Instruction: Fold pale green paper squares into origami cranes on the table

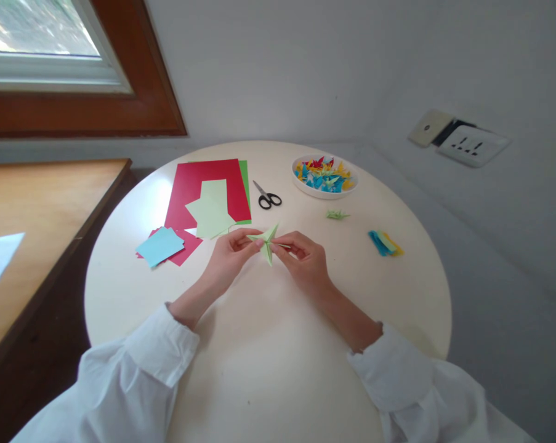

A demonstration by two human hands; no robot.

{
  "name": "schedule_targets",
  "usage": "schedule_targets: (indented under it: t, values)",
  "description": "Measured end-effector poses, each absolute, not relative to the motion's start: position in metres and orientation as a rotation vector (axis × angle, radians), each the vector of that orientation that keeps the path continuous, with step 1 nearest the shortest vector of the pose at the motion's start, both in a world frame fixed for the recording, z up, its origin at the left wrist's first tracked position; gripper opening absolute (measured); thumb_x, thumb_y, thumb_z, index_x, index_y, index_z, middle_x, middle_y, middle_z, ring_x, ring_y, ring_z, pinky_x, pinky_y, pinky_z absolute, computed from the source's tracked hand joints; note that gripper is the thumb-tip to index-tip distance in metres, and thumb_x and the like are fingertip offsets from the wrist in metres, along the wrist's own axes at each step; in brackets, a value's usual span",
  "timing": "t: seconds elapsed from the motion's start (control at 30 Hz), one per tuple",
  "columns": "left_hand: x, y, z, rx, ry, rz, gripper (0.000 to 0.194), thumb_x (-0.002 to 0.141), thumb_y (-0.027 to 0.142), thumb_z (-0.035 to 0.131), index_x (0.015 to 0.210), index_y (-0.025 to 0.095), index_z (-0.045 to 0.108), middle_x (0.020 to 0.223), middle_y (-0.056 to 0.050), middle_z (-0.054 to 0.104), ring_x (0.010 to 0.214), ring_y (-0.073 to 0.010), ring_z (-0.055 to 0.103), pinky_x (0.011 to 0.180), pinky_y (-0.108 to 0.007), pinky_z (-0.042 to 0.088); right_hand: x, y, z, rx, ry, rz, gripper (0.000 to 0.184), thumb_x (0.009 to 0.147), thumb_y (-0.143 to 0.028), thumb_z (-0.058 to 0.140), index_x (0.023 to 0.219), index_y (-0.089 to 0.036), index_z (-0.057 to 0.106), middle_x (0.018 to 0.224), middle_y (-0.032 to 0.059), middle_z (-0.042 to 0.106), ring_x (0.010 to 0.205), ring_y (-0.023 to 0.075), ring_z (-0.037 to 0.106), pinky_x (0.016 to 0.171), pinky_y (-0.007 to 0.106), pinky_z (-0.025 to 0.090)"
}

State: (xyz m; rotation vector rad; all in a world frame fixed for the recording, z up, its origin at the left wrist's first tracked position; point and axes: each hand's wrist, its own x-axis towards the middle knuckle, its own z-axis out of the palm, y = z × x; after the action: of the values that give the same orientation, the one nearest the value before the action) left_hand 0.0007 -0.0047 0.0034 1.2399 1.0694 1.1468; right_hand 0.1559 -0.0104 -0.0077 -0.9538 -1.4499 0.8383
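Observation:
Between my two hands, above the middle of the round table, is a pale green origami crane (269, 236) with pointed tips spread outward. My left hand (234, 251) pinches its left side between thumb and fingers. On the right side, my right hand (303, 255) grips it in the same way, thumb against fingers. One tip points up and another points down between the hands. Just beyond my left hand lie pale green paper sheets (212, 206) on a red sheet (185, 184).
Black-handled scissors (269, 200) lie behind my hands. A white dish (324, 194) of colourful folded cranes stands at the back right, with a small green folded piece (337, 215) before it. Blue squares (161, 246) lie left, folded paper strips (385, 243) right, on the round table (259, 363).

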Motion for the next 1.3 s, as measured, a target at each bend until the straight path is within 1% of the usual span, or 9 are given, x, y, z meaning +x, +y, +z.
schedule_targets:
  t: [0.13,0.27,0.33,0.43,0.5,0.6,0.73,0.9,1.3]
  values:
    - [0.0018,-0.0053,0.005,1.269,1.056,1.158,0.028,0.07,0.038,0.068,0.088,0.016,0.068,0.058,0.004,0.054,0.057,-0.0087,0.048,0.062,-0.024,0.042,0.1548,-0.0101,-0.0083,-0.957,-1.46,0.853,0.005,0.072,-0.024,0.066,0.076,-0.02,0.067,0.075,0.0018,0.064,0.072,0.0141,0.061,0.064,0.026,0.05]
    - [0.0024,-0.005,0.0061,1.281,1.116,1.155,0.029,0.07,0.038,0.067,0.088,0.016,0.067,0.051,0.006,0.047,0.049,-0.0068,0.041,0.05,-0.021,0.033,0.1546,-0.0104,-0.0087,-0.967,-1.446,0.878,0.007,0.074,-0.026,0.064,0.075,-0.019,0.066,0.076,0.0016,0.063,0.072,0.0137,0.061,0.065,0.026,0.051]
    - [0.0034,-0.0047,0.0068,1.247,1.159,1.145,0.029,0.067,0.036,0.069,0.087,0.015,0.067,0.052,0.005,0.05,0.047,-0.0065,0.041,0.047,-0.021,0.031,0.1546,-0.0103,-0.0096,-0.982,-1.43,0.895,0.008,0.074,-0.027,0.064,0.076,-0.019,0.066,0.078,0.002,0.063,0.074,0.0141,0.061,0.066,0.027,0.051]
    - [0.005,-0.0044,0.0079,1.191,1.15,1.158,0.028,0.062,0.032,0.071,0.084,0.014,0.066,0.073,0.0,0.063,0.058,-0.0094,0.053,0.055,-0.023,0.039,0.1547,-0.0094,-0.0122,-1.003,-1.405,0.943,0.012,0.074,-0.028,0.064,0.081,-0.019,0.065,0.083,0.0033,0.064,0.079,0.0158,0.062,0.07,0.029,0.052]
    - [0.0055,-0.0045,0.0082,1.189,1.138,1.169,0.026,0.061,0.028,0.071,0.083,0.014,0.065,0.086,-0.003,0.066,0.069,-0.0126,0.058,0.064,-0.025,0.044,0.1548,-0.0085,-0.014,-1.01,-1.387,0.966,0.014,0.073,-0.029,0.064,0.083,-0.019,0.065,0.086,0.0038,0.065,0.08,0.0165,0.062,0.073,0.031,0.052]
    - [0.0052,-0.005,0.0081,1.249,1.131,1.16,0.023,0.064,0.025,0.069,0.085,0.015,0.065,0.093,-0.004,0.066,0.082,-0.0158,0.061,0.073,-0.027,0.046,0.1548,-0.0072,-0.0156,-1.028,-1.361,0.984,0.017,0.072,-0.031,0.064,0.086,-0.02,0.064,0.089,0.0039,0.065,0.081,0.0167,0.063,0.074,0.032,0.052]
    - [0.0051,-0.006,0.0084,1.314,1.126,1.154,0.02,0.066,0.023,0.066,0.084,0.015,0.065,0.094,-0.005,0.066,0.089,-0.0184,0.061,0.079,-0.029,0.047,0.1534,-0.0068,-0.0145,-1.075,-1.353,0.992,0.022,0.07,-0.033,0.064,0.087,-0.02,0.062,0.089,0.004,0.065,0.081,0.0168,0.062,0.072,0.031,0.052]
    - [0.0058,-0.0073,0.009,1.321,1.103,1.14,0.021,0.068,0.025,0.065,0.086,0.015,0.065,0.095,-0.006,0.068,0.086,-0.0191,0.062,0.077,-0.03,0.047,0.1509,-0.0084,-0.0109,-1.111,-1.39,1.003,0.024,0.067,-0.031,0.065,0.087,-0.02,0.06,0.091,0.0041,0.064,0.083,0.0163,0.061,0.066,0.028,0.052]
    - [0.0066,-0.0047,0.0039,1.286,1.088,1.14,0.021,0.068,0.026,0.066,0.085,0.014,0.067,0.092,-0.007,0.068,0.084,-0.0187,0.061,0.077,-0.03,0.046,0.1496,-0.0089,-0.0141,-1.092,-1.447,1.012,0.034,0.064,-0.026,0.067,0.096,-0.022,0.057,0.098,0.0036,0.061,0.091,0.0157,0.058,0.062,0.023,0.05]
